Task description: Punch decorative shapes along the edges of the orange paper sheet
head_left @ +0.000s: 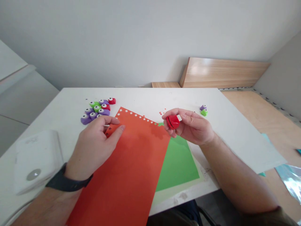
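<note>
My right hand [190, 124] grips a small red craft punch [173, 121] with a white button, its slot facing left, raised over the table. Below lies an orange sheet of paper [131, 150] with small flower- and star-shaped holes along its top edge. My left hand [96, 146] is over the sheet's upper left edge, thumb and index finger apart; whether it touches the paper I cannot tell. Under the orange sheet a green sheet [180, 163] shows on the right.
Several purple, green and red punches [98, 108] cluster at the back left. A purple punch [203, 107] and a green punch [204, 112] sit at the right. Red paper bits [160, 113] lie behind the sheet. A white device [37, 160] stands at the left.
</note>
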`<action>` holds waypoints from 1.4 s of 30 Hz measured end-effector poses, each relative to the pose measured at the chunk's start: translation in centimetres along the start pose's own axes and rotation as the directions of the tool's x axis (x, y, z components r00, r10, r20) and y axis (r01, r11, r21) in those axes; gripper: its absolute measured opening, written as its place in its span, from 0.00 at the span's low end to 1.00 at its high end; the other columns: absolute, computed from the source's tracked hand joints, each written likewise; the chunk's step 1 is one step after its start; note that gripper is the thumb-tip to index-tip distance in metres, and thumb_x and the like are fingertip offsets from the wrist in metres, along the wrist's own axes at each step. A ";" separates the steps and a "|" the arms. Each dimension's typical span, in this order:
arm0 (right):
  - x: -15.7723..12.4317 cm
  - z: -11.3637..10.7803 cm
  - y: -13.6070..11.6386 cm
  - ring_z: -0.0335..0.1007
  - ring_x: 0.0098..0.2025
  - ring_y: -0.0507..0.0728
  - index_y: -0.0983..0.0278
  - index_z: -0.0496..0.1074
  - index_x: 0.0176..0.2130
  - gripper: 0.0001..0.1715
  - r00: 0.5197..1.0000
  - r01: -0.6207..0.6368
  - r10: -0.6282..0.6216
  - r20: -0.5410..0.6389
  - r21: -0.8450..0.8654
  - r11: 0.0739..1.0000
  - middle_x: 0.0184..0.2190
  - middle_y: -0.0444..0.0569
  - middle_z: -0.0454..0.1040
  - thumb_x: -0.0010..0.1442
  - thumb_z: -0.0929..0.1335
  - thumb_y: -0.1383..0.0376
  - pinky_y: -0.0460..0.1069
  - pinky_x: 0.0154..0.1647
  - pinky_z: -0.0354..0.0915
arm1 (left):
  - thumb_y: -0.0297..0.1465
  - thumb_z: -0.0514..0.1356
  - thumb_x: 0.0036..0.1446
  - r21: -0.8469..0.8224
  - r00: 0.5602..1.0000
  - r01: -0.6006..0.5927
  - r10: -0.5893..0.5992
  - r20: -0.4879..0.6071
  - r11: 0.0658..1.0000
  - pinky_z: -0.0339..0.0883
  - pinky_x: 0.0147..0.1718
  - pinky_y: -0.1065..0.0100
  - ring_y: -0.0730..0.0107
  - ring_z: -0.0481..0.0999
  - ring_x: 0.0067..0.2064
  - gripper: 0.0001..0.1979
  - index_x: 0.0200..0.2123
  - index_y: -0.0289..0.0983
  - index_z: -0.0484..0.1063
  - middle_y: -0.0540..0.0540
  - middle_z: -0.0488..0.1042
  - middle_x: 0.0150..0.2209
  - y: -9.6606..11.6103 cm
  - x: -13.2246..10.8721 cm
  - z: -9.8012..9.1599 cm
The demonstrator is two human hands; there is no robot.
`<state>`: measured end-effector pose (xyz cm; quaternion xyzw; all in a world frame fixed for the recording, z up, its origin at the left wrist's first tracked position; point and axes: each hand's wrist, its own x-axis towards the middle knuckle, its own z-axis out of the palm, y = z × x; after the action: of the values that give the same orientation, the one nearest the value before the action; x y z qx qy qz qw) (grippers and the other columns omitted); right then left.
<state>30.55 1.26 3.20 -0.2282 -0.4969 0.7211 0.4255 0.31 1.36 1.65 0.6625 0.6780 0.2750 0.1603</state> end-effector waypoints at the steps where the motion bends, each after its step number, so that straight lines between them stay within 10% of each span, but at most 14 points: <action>1: 0.0 0.0 0.0 0.68 0.33 0.55 0.68 0.76 0.52 0.24 1.000 0.000 0.000 0.001 -0.001 1.000 0.36 0.54 0.73 0.67 0.68 0.53 0.50 0.33 0.65 | 0.47 0.63 0.59 -0.001 1.000 -0.002 0.002 -0.002 1.000 0.66 0.30 0.68 0.70 0.74 0.26 0.16 0.45 0.44 0.73 0.52 0.80 0.34 0.0 0.0 0.0; 42: 0.5 0.5 -0.1 0.62 0.28 0.52 0.64 0.74 0.47 0.14 0.987 -0.086 0.091 -0.131 0.038 0.996 0.34 0.48 0.69 0.70 0.65 0.58 0.49 0.28 0.59 | 0.45 0.63 0.60 0.026 0.999 -0.039 0.039 0.004 0.999 0.66 0.32 0.68 0.72 0.73 0.26 0.14 0.45 0.44 0.73 0.54 0.79 0.34 -0.2 -0.2 0.1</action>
<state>29.97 1.45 3.52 -0.2906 -0.4451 0.7304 0.4289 0.23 1.23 1.41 0.6783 0.6681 0.2681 0.1475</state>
